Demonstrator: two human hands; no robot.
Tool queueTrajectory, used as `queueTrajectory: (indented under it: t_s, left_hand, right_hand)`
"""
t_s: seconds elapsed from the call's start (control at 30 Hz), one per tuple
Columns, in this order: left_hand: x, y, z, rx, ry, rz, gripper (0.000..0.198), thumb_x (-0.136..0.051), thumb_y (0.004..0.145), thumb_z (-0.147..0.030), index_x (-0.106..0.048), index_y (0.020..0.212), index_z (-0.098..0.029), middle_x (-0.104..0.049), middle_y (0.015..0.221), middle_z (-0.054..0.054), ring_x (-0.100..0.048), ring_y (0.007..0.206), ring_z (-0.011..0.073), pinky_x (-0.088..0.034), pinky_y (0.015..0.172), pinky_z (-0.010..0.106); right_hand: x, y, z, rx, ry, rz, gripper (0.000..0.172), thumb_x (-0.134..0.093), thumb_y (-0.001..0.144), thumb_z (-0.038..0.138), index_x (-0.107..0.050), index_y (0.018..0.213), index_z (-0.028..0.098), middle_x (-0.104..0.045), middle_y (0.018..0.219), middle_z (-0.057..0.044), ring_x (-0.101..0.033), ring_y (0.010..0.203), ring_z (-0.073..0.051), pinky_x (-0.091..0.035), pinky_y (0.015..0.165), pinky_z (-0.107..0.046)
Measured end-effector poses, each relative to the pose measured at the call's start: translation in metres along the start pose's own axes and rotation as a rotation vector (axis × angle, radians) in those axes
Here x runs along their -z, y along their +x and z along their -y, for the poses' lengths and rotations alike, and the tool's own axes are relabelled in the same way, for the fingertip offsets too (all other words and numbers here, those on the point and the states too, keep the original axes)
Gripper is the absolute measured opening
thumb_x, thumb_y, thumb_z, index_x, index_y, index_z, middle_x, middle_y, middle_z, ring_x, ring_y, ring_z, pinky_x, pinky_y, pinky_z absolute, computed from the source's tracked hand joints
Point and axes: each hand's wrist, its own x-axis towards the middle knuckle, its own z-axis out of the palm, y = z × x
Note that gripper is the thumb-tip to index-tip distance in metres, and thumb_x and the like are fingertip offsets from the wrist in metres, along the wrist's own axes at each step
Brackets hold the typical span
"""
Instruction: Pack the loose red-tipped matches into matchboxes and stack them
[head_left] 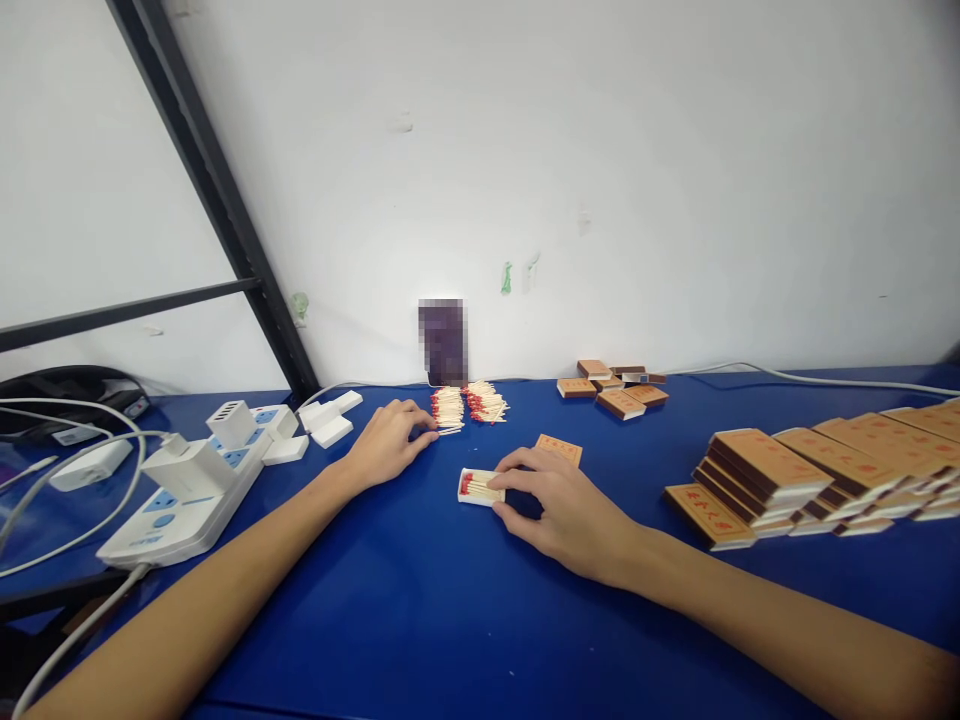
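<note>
My right hand (566,510) grips the right end of a small white matchbox tray (466,496) between thumb and fingers. Red-tipped matches (480,484) lie inside the tray. An orange matchbox sleeve (561,448) lies flat just behind my right hand. My left hand (390,442) rests on the table, its fingers curled and pinched at the near end of a match (450,431). That match lies in front of a pile of loose matches (448,408). Beside it is a second pile (487,402).
Stacked matchboxes (769,465) fill the right side of the blue table (420,620). Several more matchboxes (621,402) lie by the wall. A pixelated dark panel (444,340) leans behind the matches. At left are a power strip (202,515), white blocks (330,425) and cables.
</note>
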Motion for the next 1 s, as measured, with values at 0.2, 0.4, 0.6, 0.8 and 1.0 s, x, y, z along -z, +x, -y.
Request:
queueTrajectory:
  t_s: [0.2,0.4,0.6,0.8,1.0]
  left_hand:
    - [-0.007,0.004,-0.007,-0.007,-0.036,0.044,0.020,-0.041,0.096,-0.028,-0.059,0.092,-0.019,-0.057,0.092,0.005,-0.050,0.085,0.0203,-0.040,0.082,0.036]
    - [-0.006,0.002,-0.010,-0.027,0.014,0.143,0.025,-0.030,0.098,-0.028,-0.051,0.088,-0.018,-0.051,0.094,0.008,-0.045,0.087,0.0233,-0.038,0.080,0.040]
    - [0.016,-0.007,-0.029,-0.092,-0.179,0.140,0.025,-0.025,0.100,-0.028,-0.045,0.088,-0.019,-0.049,0.093,0.006,-0.043,0.087,0.0199,-0.037,0.082,0.036]
    - [0.025,-0.020,-0.064,-0.186,-0.306,0.212,0.021,-0.031,0.100,-0.028,-0.047,0.089,-0.020,-0.051,0.092,0.003,-0.044,0.087,0.0173,-0.038,0.083,0.033]
    - [0.014,-0.024,-0.072,-0.131,-0.253,0.191,0.020,-0.035,0.099,-0.029,-0.050,0.088,-0.020,-0.053,0.091,0.003,-0.047,0.086,0.0180,-0.039,0.081,0.034]
  right_hand:
    - [-0.001,-0.001,-0.001,-0.019,0.007,-0.004,0.020,-0.058,0.086,0.021,-0.066,0.104,0.019,-0.066,0.106,-0.006,-0.060,0.098,-0.021,-0.048,0.088,-0.039]
    - [-0.002,-0.001,-0.002,-0.053,0.025,-0.007,0.035,-0.058,0.085,0.022,-0.054,0.120,0.019,-0.065,0.113,-0.008,-0.058,0.107,-0.024,-0.046,0.094,-0.042]
    - [-0.002,-0.002,-0.001,-0.112,0.070,-0.009,0.051,-0.058,0.084,0.022,-0.042,0.132,0.024,-0.064,0.108,-0.007,-0.059,0.102,-0.025,-0.047,0.089,-0.044]
    - [-0.004,-0.003,-0.003,-0.118,0.119,-0.025,0.069,-0.058,0.083,0.021,-0.026,0.144,0.028,-0.063,0.108,-0.005,-0.058,0.101,-0.023,-0.046,0.091,-0.044]
    - [-0.005,-0.003,-0.004,-0.113,0.107,-0.012,0.068,-0.058,0.084,0.022,-0.026,0.144,0.028,-0.063,0.109,-0.005,-0.058,0.100,-0.023,-0.047,0.090,-0.044]
